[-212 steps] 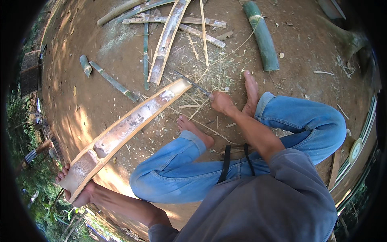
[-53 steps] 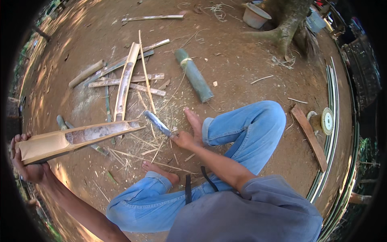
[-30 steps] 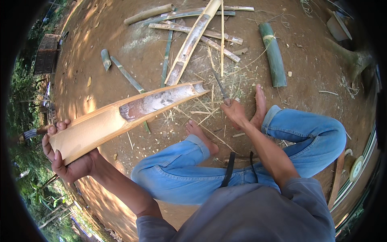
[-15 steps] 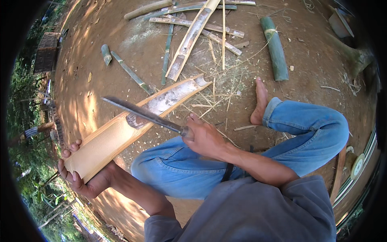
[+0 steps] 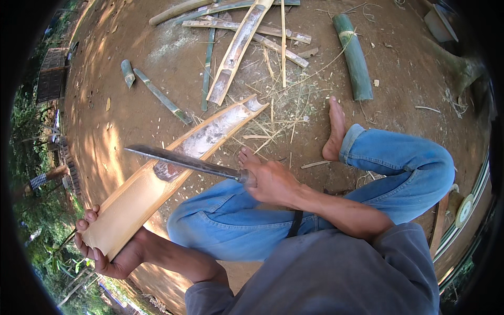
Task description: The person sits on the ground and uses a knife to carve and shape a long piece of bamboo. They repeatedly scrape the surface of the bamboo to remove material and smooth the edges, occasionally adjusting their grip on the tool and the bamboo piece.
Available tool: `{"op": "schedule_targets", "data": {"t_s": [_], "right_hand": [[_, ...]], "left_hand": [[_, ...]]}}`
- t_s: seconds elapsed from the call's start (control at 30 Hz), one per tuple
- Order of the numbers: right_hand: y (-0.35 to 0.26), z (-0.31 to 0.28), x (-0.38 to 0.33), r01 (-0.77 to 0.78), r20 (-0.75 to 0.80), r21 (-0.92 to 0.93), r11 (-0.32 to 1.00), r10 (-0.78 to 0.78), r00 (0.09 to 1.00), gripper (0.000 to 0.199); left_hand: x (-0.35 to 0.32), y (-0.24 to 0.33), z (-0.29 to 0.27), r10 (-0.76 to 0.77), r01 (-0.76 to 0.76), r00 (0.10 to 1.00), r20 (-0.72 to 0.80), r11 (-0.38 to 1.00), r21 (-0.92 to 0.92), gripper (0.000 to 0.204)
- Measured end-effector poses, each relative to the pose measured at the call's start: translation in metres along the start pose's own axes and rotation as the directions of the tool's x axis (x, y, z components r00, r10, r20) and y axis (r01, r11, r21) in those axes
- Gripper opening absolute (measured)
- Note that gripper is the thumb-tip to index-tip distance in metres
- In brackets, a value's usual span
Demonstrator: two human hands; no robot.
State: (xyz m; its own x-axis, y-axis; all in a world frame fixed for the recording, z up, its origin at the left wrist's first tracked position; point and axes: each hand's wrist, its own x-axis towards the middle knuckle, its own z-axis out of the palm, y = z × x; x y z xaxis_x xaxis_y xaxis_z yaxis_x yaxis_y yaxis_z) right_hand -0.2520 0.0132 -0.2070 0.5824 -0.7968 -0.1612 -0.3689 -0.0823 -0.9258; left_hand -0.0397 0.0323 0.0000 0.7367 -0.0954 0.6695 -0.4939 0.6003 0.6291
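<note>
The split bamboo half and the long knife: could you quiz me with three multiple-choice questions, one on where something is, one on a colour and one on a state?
1. Where does the knife blade lie?
A. Across the hollow of the split bamboo half
B. Flat on the ground
C. Stuck in the green bamboo section

2. What colour are the trousers?
A. Black
B. Blue
C. Red

3. How is the near end of the split bamboo half held?
A. Resting on the knee
B. Lying free on the ground
C. Gripped by the left hand

Answers: 1 A, the blade crosses the pale inner face; 2 B, blue denim shows on both legs; 3 C, the fingers wrap the end, while the right hand grips the knife handle.
</note>
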Motion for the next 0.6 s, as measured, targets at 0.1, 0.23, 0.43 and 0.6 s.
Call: {"op": "schedule_targets", "data": {"t_s": [0.1, 0.23, 0.43, 0.6], "right_hand": [[0.012, -0.013, 0.018, -0.215, 0.049, 0.011, 0.977, 0.214, 0.975, 0.025], [0.012, -0.016, 0.018, -0.206, 0.115, 0.016, 0.978, 0.203, 0.972, 0.029], [0.066, -0.015, 0.044, -0.321, 0.007, -0.05, 0.946, 0.321, 0.947, 0.027], [0.055, -0.006, 0.032, -0.221, 0.003, -0.046, 0.974, 0.222, 0.975, 0.023]], "left_hand": [[0.001, -0.002, -0.007, -0.042, 0.041, 0.999, -0.007, 0.998, -0.048, 0.04], [-0.001, -0.005, -0.003, 0.051, -0.049, 0.998, -0.026, 0.996, 0.072, 0.039], [0.004, -0.006, -0.003, -0.001, 0.001, 1.0, -0.004, 0.999, 0.046, 0.037], [0.002, -0.007, -0.003, -0.008, 0.01, 0.999, -0.048, 0.999, 0.04, 0.035]]}}
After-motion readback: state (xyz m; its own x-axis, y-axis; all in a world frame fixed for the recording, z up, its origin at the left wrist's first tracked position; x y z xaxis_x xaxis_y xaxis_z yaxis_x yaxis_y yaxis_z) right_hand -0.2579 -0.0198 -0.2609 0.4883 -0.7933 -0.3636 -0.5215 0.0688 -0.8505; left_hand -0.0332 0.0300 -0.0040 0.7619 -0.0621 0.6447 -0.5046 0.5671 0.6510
